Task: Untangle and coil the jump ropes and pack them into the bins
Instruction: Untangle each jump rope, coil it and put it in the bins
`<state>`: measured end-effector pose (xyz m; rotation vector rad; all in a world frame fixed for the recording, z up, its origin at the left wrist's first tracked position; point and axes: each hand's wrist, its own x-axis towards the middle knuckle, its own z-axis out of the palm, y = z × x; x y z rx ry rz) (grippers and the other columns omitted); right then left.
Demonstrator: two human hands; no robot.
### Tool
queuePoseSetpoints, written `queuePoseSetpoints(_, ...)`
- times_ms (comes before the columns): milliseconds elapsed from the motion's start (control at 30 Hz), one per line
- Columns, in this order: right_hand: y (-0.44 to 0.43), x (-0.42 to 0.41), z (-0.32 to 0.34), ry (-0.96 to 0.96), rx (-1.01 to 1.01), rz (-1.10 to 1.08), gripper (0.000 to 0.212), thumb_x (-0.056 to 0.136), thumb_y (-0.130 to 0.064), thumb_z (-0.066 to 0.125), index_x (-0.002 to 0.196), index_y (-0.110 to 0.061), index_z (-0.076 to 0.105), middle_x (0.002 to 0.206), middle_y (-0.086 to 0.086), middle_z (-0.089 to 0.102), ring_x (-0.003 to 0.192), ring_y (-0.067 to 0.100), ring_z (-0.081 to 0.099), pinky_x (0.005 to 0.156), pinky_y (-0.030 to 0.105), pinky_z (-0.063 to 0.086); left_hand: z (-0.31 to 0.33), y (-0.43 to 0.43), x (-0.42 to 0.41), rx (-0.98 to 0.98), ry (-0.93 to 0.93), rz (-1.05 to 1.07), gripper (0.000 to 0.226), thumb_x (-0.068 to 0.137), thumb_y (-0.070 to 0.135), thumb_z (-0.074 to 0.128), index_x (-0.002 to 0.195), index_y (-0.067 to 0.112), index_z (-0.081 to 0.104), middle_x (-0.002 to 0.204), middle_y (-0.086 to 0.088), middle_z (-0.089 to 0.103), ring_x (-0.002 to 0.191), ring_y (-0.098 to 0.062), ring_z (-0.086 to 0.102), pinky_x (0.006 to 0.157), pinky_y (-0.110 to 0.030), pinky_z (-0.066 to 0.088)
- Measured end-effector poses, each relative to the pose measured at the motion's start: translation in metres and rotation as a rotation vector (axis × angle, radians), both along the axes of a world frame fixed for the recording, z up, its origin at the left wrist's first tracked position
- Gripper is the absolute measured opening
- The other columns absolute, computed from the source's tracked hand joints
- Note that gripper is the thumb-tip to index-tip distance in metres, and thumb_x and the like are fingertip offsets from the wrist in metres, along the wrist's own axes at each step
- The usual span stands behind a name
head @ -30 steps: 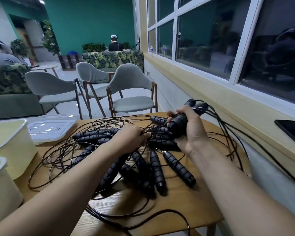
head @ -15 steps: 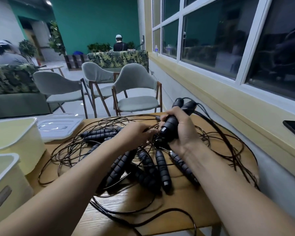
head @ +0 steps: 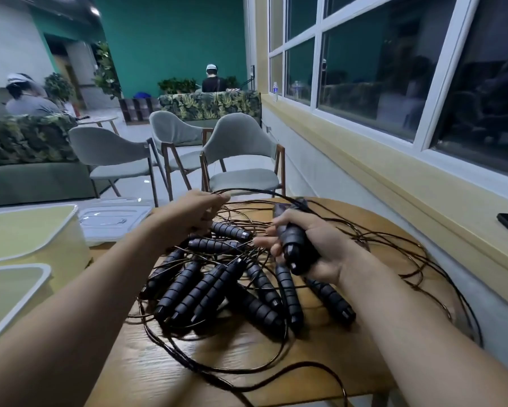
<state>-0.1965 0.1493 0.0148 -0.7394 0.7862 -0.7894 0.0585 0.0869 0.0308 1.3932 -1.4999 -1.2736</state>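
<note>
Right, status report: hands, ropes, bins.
Right hand gripping two handles. Left hand pinching a cord. Ropes a tangled pile on the table. Bins at left, no ropes visible inside.

Tangled ropes (head: 247,277) on table (head: 247,362), bins (head: 26,259) left

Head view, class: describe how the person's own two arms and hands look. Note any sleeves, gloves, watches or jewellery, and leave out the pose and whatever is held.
Both arms are bare along all of their visible length, with no sleeve edge in view. The left hand and right hand wear no gloves. No watch, bracelet or ring shows on either wrist or on the visible fingers.
</note>
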Motion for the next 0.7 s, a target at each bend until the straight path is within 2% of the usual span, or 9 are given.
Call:
queuePoseSetpoints(133, 0.001, -0.002, -0.009, 0.125, -0.004, 0.272, 0.032, 0.091, -0.022, 0.071, 0.114, -0.004, 0.059, 0.111, 0.022, 0.073, 0.065, 0.016, 0.059, 0.052, 0.023, 0.054, -0.008, -0.01, 0.021, 0.195, 0.213, 0.122, 0.024, 0.102, 0.027, 0.061, 0.083, 0.02, 0.048, 0.055, 0.009, 0.025, 0.041, -0.007, 0.021, 0.036, -0.02, 0.021)
queuePoseSetpoints(233, 0.005, -0.002, -0.01, 0.192, -0.038, 0.418, 0.039, 0.093, -0.023, 0.068, 0.125, -0.003, 0.06, 0.108, 0.017, 0.071, 0.065, 0.014, 0.059, 0.055, 0.022, 0.053, -0.006, -0.006, 0.02, 0.195, 0.231, 0.166, 0.02, 0.095, 0.024, 0.073, 0.107, 0.017, 0.059, 0.069, 0.003, 0.051, 0.047, -0.006, 0.044, 0.039, -0.017, 0.039)
queuePoseSetpoints(300, 0.008, -0.001, -0.009, 0.208, -0.079, 0.465, 0.036, 0.097, -0.022, 0.062, 0.127, -0.002, 0.062, 0.106, 0.017, 0.071, 0.064, 0.014, 0.058, 0.055, 0.022, 0.052, -0.007, -0.003, 0.015, 0.103, 0.231, 0.14, 0.052, 0.087, 0.02, 0.085, 0.13, 0.02, 0.054, 0.103, -0.006, 0.071, 0.075, -0.013, 0.07, 0.064, -0.025, 0.06)
queuePoseSetpoints(333, 0.01, -0.001, -0.008, 0.204, -0.096, 0.481, 0.036, 0.097, -0.021, 0.061, 0.127, -0.001, 0.063, 0.105, 0.017, 0.071, 0.064, 0.014, 0.058, 0.055, 0.021, 0.052, -0.007, 0.001, 0.012, 0.04, 0.211, 0.119, 0.069, 0.082, 0.019, 0.09, 0.139, 0.023, 0.049, 0.12, -0.009, 0.071, 0.095, -0.018, 0.074, 0.081, -0.031, 0.062)
queuePoseSetpoints(400, 0.01, -0.002, -0.007, 0.184, -0.113, 0.5, 0.038, 0.096, -0.02, 0.06, 0.128, 0.0, 0.062, 0.103, 0.017, 0.07, 0.063, 0.014, 0.058, 0.054, 0.021, 0.051, -0.006, 0.009, 0.004, -0.095, 0.124, 0.097, 0.092, 0.076, 0.021, 0.095, 0.15, 0.029, 0.041, 0.135, -0.004, 0.061, 0.114, -0.016, 0.069, 0.096, -0.033, 0.056)
queuePoseSetpoints(500, 0.011, -0.004, -0.008, 0.147, -0.145, 0.538, 0.042, 0.094, -0.018, 0.06, 0.131, 0.001, 0.06, 0.103, 0.016, 0.067, 0.063, 0.014, 0.058, 0.055, 0.022, 0.052, -0.002, 0.018, -0.004, -0.273, -0.015, 0.167, 0.103, 0.073, 0.033, 0.098, 0.154, 0.031, 0.034, 0.128, 0.012, 0.05, 0.112, -0.001, 0.058, 0.097, -0.026, 0.05)
queuePoseSetpoints(567, 0.012, -0.007, -0.007, 0.132, -0.169, 0.568, 0.045, 0.095, -0.017, 0.058, 0.136, 0.002, 0.058, 0.103, 0.016, 0.065, 0.065, 0.015, 0.059, 0.056, 0.023, 0.052, -0.003, 0.019, -0.004, -0.398, -0.135, 0.315, 0.106, 0.067, 0.047, 0.099, 0.152, 0.028, 0.038, 0.135, 0.009, 0.047, 0.123, -0.011, 0.055, 0.111, -0.035, 0.045)
queuePoseSetpoints(633, 0.015, -0.011, -0.006, 0.131, -0.191, 0.59, 0.053, 0.095, -0.017, 0.058, 0.142, 0.007, 0.054, 0.103, 0.015, 0.063, 0.065, 0.014, 0.059, 0.056, 0.023, 0.052, -0.001, 0.026, -0.004, -0.531, -0.308, 0.435, 0.099, 0.065, 0.055, 0.097, 0.144, 0.025, 0.044, 0.141, 0.002, 0.044, 0.132, -0.016, 0.046, 0.115, -0.037, 0.04)
queuePoseSetpoints(700, 0.018, -0.013, -0.003, 0.133, -0.221, 0.615, 0.061, 0.094, -0.017, 0.058, 0.146, 0.013, 0.047, 0.102, 0.015, 0.062, 0.066, 0.014, 0.059, 0.056, 0.023, 0.052, 0.003, 0.041, -0.006, -0.724, -0.442, 0.487, 0.076, 0.072, 0.05, 0.094, 0.13, 0.026, 0.051, 0.135, 0.001, 0.046, 0.129, -0.017, 0.047, 0.111, -0.036, 0.042)
